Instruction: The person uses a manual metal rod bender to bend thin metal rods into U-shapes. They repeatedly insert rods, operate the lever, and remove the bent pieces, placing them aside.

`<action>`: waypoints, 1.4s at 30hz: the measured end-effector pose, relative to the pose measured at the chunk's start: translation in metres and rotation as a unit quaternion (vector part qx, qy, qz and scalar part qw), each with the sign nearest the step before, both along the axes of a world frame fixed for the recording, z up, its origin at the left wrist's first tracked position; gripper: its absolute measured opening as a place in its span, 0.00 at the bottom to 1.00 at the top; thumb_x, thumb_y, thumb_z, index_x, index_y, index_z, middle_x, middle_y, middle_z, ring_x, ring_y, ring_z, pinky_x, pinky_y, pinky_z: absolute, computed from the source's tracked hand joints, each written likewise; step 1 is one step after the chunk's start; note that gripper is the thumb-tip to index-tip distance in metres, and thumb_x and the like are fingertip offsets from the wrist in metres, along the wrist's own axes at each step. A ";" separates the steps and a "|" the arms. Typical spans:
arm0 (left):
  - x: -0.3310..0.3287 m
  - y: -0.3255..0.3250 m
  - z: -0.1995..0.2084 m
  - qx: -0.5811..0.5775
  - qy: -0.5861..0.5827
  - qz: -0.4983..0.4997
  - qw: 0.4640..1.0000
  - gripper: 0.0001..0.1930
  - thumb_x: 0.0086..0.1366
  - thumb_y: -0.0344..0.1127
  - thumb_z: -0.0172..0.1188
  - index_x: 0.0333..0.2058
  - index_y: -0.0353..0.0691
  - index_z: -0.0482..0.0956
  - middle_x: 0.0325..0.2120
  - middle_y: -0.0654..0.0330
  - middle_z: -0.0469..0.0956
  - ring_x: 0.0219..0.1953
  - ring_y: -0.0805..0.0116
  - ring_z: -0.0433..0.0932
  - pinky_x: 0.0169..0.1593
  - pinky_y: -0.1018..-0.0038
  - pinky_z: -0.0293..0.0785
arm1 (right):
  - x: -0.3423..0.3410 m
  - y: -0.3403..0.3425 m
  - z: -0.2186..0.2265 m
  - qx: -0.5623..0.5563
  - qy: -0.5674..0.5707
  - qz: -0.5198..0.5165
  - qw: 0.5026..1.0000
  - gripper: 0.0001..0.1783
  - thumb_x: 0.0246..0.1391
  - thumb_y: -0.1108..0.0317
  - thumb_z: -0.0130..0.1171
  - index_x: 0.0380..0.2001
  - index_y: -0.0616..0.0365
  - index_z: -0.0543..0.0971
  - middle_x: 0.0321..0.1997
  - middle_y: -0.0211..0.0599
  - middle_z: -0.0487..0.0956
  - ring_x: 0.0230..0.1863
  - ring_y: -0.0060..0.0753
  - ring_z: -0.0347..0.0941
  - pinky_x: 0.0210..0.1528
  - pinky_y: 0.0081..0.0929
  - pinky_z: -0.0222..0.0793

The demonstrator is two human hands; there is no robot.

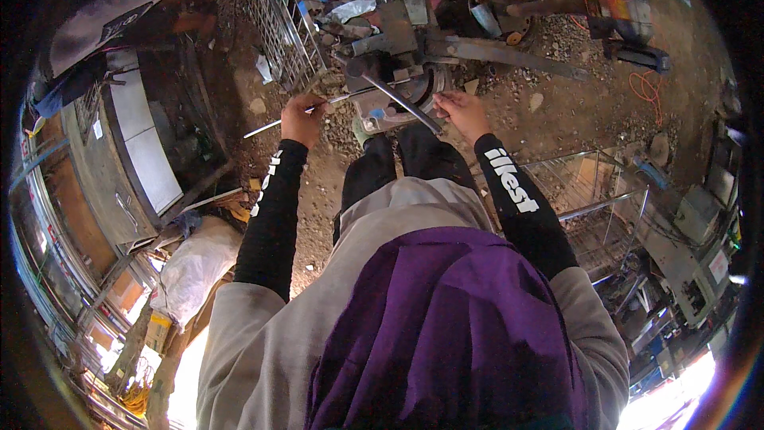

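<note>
Thin rod (267, 128), qty 1: pale, metal-looking, slanting from lower L to upper R, its R part reaching over the L edge of a metal base plate (380, 123) on the ground; far end hard to pick out in the clutter there. L hand (302, 119) has it: fingers curled closed round it, a good length sticking out past the fist's L side. R hand (464, 115): thumb + forefinger drawn nearly together nr the plate's R edge, other fingers bent; can't tell if anything's pinched btwn them (too small to make out).

Pose: L forearm comes almost straight up to the hand; R forearm slants in from lower R, hand pointing L. The 2 hands are well apart, plate btwn them. Across the plate, 1 thick bar (402, 101) lies diag., lower end at the near R corner, close to the R fingers.

Further out: 2 black sleeves (274, 215) w/ white lettering, 2 dark trouser legs (370, 175) by the plate's near edge, 1 purple cloth (454, 318) over a grey shirt (263, 342). Past the plate's far edge, a scrap heap (390, 28) (too jumbled to count). Upper L of plate, 1 wire grid (282, 28); far L, 1 wooden cabinet (111, 175) and 1 pale sack (199, 267). R side: 1 wire rack (605, 191), 1 tangle of orange cord (649, 95) on the dirt.
</note>
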State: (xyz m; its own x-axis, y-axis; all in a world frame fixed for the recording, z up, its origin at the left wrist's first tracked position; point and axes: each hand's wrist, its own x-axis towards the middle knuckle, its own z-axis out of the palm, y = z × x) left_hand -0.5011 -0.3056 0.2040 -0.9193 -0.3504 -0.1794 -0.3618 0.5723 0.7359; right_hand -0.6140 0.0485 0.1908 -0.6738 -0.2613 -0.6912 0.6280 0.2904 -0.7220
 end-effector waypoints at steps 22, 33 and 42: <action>0.063 0.000 0.007 0.027 -0.095 -0.045 0.994 0.08 0.60 0.35 0.68 0.37 0.40 0.85 0.32 0.55 0.83 0.35 0.62 0.81 0.41 0.68 0.76 | 0.016 0.041 -0.038 0.021 0.034 -0.002 0.999 0.12 0.61 0.64 0.61 0.38 0.64 0.83 0.33 0.31 0.83 0.29 0.22 0.77 0.33 0.24 0.72; 0.066 0.054 0.042 0.347 -0.009 0.020 0.937 0.10 0.61 0.34 0.68 0.38 0.35 0.85 0.29 0.60 0.84 0.30 0.75 0.78 0.36 0.73 0.74 | 0.112 -0.074 0.115 -0.068 0.160 0.136 0.975 0.19 0.62 0.63 0.62 0.52 0.61 0.77 0.48 0.38 0.81 0.45 0.28 0.77 0.48 0.28 0.73; -0.010 0.084 0.104 0.324 0.081 -0.179 0.925 0.13 0.62 0.31 0.68 0.44 0.32 0.83 0.37 0.57 0.85 0.39 0.71 0.81 0.42 0.74 0.77 | 0.079 -0.127 0.183 -0.005 0.430 -0.097 0.897 0.08 0.66 0.69 0.56 0.41 0.63 0.79 0.33 0.35 0.81 0.36 0.22 0.75 0.39 0.24 0.71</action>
